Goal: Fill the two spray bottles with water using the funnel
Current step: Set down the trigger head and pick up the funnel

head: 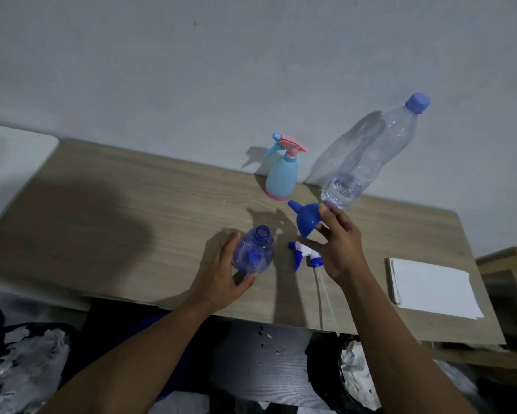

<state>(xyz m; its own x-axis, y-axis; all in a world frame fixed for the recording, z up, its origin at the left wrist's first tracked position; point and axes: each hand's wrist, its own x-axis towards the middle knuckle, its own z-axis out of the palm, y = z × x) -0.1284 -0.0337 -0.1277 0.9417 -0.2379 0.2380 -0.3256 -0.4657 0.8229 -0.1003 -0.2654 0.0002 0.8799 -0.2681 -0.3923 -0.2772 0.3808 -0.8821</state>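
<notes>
1. My left hand (221,273): fingers wrapped round the clear blue spray bottle (252,252), which stands near the desk's (131,204) front edge, neck open.
2. My right hand (338,246): fingertips pinching the blue funnel (306,221), raised just right of that neck, spout tilted up-left. I judge it needs turning down.
3. Pastel spray bottle (281,177), sprayer on, and water bottle (367,162): far edge.

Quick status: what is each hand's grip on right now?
Left hand: holds the uncapped clear blue spray bottle.
Right hand: holds the blue funnel.
</notes>
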